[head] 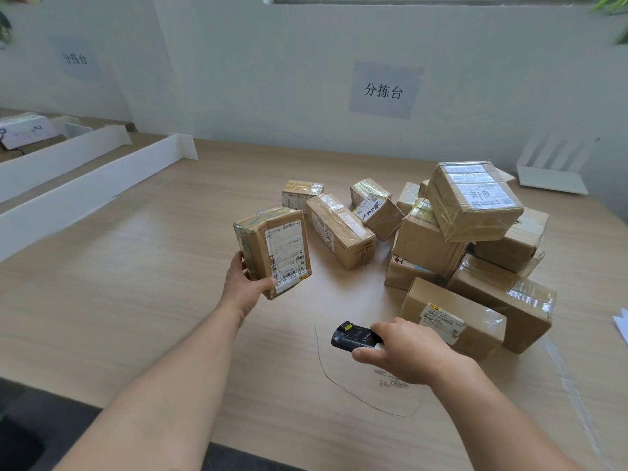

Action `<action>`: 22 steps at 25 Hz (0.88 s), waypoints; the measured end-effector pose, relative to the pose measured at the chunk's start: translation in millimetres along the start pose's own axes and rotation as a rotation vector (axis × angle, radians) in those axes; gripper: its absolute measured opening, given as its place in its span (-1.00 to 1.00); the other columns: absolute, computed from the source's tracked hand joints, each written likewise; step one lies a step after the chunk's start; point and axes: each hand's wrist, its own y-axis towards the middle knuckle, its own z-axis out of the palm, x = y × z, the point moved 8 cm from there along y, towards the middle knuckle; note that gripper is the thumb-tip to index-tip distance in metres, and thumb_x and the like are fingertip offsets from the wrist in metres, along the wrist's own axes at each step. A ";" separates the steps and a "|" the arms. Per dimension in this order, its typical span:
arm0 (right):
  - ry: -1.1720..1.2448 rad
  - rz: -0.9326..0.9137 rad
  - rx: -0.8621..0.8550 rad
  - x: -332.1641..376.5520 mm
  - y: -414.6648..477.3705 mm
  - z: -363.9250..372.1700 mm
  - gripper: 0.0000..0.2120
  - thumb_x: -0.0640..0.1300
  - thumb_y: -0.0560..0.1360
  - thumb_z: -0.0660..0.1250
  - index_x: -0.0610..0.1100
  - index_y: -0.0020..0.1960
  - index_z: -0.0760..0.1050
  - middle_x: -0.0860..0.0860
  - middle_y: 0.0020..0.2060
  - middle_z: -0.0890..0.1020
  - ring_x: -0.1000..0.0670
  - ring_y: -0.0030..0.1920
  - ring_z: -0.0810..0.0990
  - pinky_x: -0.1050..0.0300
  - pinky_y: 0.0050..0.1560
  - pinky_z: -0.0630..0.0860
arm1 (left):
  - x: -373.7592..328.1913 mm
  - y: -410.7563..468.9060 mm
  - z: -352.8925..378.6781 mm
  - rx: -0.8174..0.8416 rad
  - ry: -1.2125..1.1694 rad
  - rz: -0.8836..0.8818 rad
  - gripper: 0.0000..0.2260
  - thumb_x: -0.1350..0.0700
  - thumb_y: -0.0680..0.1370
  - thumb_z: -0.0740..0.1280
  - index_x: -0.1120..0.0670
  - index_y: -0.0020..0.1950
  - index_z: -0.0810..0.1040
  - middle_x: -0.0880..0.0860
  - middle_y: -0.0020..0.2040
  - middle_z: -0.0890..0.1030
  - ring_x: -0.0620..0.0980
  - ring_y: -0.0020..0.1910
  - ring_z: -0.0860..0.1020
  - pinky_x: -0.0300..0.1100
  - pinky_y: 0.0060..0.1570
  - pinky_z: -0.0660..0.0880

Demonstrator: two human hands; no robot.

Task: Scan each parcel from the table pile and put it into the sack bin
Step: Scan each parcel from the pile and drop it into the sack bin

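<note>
My left hand point(243, 287) grips a small taped cardboard parcel point(272, 249) upright above the wooden table point(136, 300), its white shipping label facing me. My right hand point(407, 355) holds a black handheld scanner point(351, 338) low over the table, its head pointing left and up toward the parcel. A pile of several brown parcels point(469, 239) lies on the table to the right, some stacked on others. No sack bin is in view.
White divider boards point(91, 185) run along the table's left side, with a wrapped white package point(25, 130) behind them. A white folded board point(550, 178) stands at the far right by the wall. A thin thread point(326, 368) lies near the scanner.
</note>
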 end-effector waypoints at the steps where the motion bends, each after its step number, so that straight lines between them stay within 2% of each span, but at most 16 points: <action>1: 0.006 -0.002 -0.002 0.4 -0.6 -0.7 -0.47 0.43 0.48 0.11 0.02 0.14 0.46 0.00 -0.07 0.45 -0.08 -0.02 0.49 0.06 -0.12 0.34 | -2.2 0.6 0.5 0.008 0.009 0.011 -0.31 0.41 0.41 0.44 0.05 0.44 0.26 0.02 0.24 0.47 0.01 0.15 0.48 -0.12 0.04 0.42; 4: 0.009 -0.017 -0.013 3.2 -3.1 -4.4 -0.47 0.42 0.49 0.12 0.03 0.16 0.46 0.00 -0.07 0.45 -0.06 -0.07 0.44 0.06 -0.11 0.34 | -6.8 3.2 1.5 0.030 0.077 0.049 -0.26 0.41 0.40 0.44 -0.02 0.45 0.22 0.01 0.23 0.46 0.03 0.16 0.49 -0.15 0.00 0.44; 6: 0.008 -0.020 -0.019 4.4 -4.2 -6.5 -0.48 0.41 0.49 0.12 0.03 0.17 0.46 0.01 -0.08 0.44 -0.05 -0.07 0.43 0.06 -0.10 0.34 | -6.7 5.3 0.4 0.034 0.120 0.053 -0.11 0.38 0.38 0.46 -0.08 0.55 0.09 0.03 0.32 0.42 0.02 0.19 0.48 -0.10 0.07 0.44; 8: 0.012 -0.015 -0.013 3.7 -4.4 -5.9 -0.48 0.41 0.49 0.12 0.03 0.17 0.46 0.01 -0.08 0.44 -0.06 -0.06 0.45 0.05 -0.09 0.37 | -7.7 6.4 -0.6 0.030 0.157 0.055 -0.05 0.36 0.38 0.47 -0.12 0.57 0.02 0.07 0.37 0.39 0.01 0.20 0.45 -0.08 0.12 0.43; 14: 0.015 -0.003 0.017 -2.1 -2.1 0.9 -0.48 0.42 0.48 0.13 0.01 0.12 0.48 -0.02 -0.04 0.50 -0.07 0.00 0.51 0.06 -0.10 0.42 | -11.1 7.1 -1.8 0.014 0.165 0.063 -0.06 0.38 0.39 0.46 -0.12 0.58 0.03 0.10 0.36 0.41 0.01 0.15 0.46 -0.11 0.07 0.43; 22: 0.038 0.001 0.046 -7.5 2.6 3.4 -0.45 0.44 0.46 0.14 -0.01 0.10 0.48 -0.03 -0.03 0.52 -0.07 0.00 0.52 0.07 -0.14 0.40 | -6.9 11.9 -1.9 -0.003 0.169 0.032 -0.04 0.38 0.39 0.46 -0.08 0.59 -0.02 0.08 0.37 0.42 0.03 0.18 0.48 -0.07 0.12 0.45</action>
